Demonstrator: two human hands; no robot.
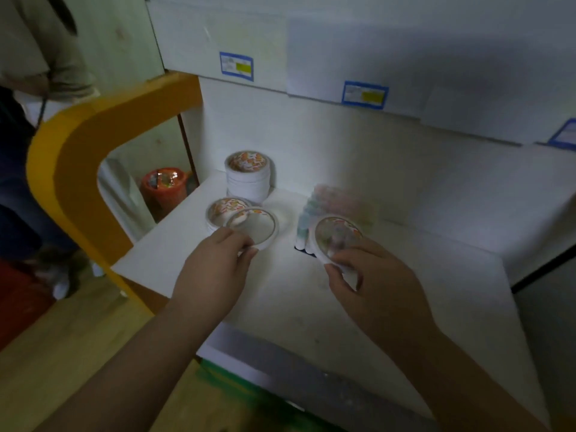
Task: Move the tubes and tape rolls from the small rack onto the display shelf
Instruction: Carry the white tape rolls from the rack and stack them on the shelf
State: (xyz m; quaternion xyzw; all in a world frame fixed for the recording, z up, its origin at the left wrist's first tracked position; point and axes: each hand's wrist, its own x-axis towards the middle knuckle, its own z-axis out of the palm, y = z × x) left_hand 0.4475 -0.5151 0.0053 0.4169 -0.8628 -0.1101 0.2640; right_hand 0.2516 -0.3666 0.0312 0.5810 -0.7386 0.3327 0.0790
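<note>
The tape rolls (247,177) are white, their wrapped faces printed in orange and red — the same on the roll (338,236) at right. The tubes (330,207) look pastel, blurred. Shelf (405,307) white; side frame (81,169) orange-yellow; price tags (236,66) blue-edged with yellow patches.

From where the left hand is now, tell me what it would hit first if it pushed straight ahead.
The left hand, holding a tape roll, would probably run that roll into the short stack of tape rolls just ahead; the tall stack stands behind. Depth is hard to judge.
</note>
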